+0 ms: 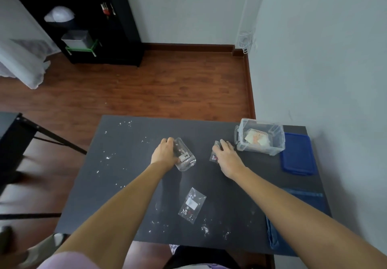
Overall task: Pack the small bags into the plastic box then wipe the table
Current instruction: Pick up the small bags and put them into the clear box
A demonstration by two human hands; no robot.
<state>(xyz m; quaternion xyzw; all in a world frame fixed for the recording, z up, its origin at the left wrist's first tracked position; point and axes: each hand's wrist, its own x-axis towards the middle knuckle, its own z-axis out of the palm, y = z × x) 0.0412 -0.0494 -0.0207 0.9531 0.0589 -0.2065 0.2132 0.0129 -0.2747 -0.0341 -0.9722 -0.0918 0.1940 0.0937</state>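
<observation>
A clear plastic box [272, 150] stands open at the table's far right, with a pale bag inside. Its blue lid [297, 153] lies flat just right of it. My left hand [165, 151] grips a clear small bag [185, 156] with a white label at the middle of the table. My right hand [225, 155] presses on another small bag [213, 156], mostly hidden under the fingers, just left of the box. A third small bag [192, 205] with flower prints and a white label lies flat nearer to me.
White crumbs and specks [107, 157] are scattered over the dark table [125, 185], mostly on its left and near edge. A folded blue cloth [297, 216] lies at the right near corner. A black frame [31, 130] stands left of the table; a wall runs along the right.
</observation>
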